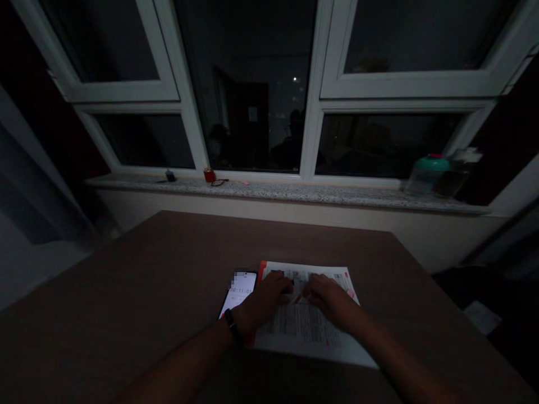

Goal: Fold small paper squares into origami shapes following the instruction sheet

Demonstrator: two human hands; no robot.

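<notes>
A printed booklet (295,336) with an orange-red left edge lies flat on the brown table (168,269). My left hand (269,294), with a dark band on the wrist, rests over its upper left part, fingers curled inward. Across from it my right hand (330,294) has its fingers bent together and pointing left. A small, thin, light-brown piece (298,298) shows in the gap between the two hands; dim light hides what it is and which fingers touch it. Beside my left hand is a phone (241,292) with a lit screen showing a timer.
On the stone windowsill (278,191) beyond the table stand a red jar (209,175), a small dark bottle (170,175) and a large clear container with a green lid (432,164). A pink patch (351,293) lies at the booklet's right side. The room is dark.
</notes>
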